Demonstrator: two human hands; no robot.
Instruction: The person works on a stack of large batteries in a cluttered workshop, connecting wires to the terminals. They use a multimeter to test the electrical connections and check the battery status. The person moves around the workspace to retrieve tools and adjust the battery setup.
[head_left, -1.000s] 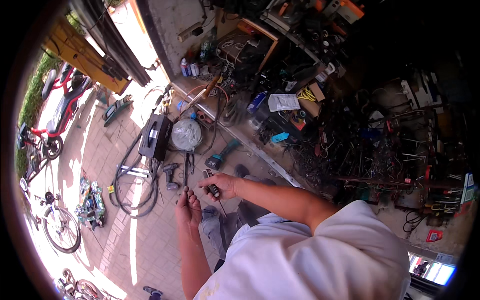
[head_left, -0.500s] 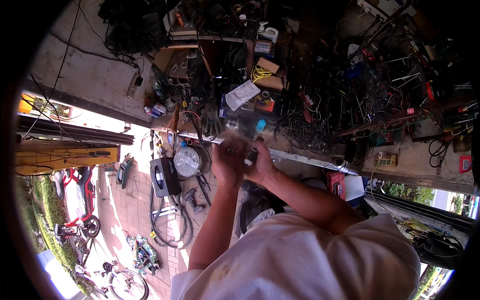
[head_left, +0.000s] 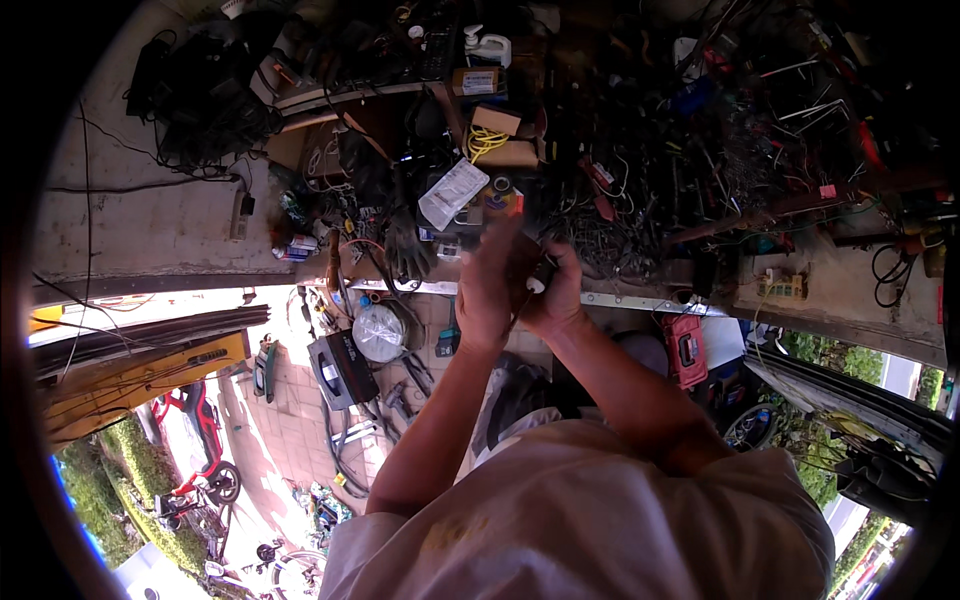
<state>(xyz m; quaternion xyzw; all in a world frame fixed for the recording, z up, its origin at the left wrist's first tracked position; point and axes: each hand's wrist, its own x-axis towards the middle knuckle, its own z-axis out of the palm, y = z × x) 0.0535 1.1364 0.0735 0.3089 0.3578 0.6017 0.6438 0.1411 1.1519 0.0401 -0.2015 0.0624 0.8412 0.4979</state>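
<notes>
Above the bench's front edge, both of my hands are close together. My right hand (head_left: 560, 290) is closed round a small dark object (head_left: 545, 270) with a round whitish end; its exact kind is too hard to make out. Right beside it is my left hand (head_left: 486, 295), its fingers smeared by motion. Whether the left fingers touch the object cannot be seen. A white printed paper sheet (head_left: 453, 194) lies on the bench just beyond the hands. Near it are an opened cardboard box (head_left: 511, 154) with a coiled yellow cable (head_left: 486, 143) and a roll of tape (head_left: 502, 184).
Dark work gloves (head_left: 405, 250) hang at the bench edge. Tangled tools and wires (head_left: 735, 180) crowd the right side. On the paved floor stand a black machine (head_left: 342, 368) with hoses, a clear round container (head_left: 380, 332) and a cordless drill (head_left: 400, 402). A red case (head_left: 685, 350) stands at right.
Both hands have shifted a little to the right and farther over the bench, still together. The view has turned slightly. The dark object stays in my right hand.
</notes>
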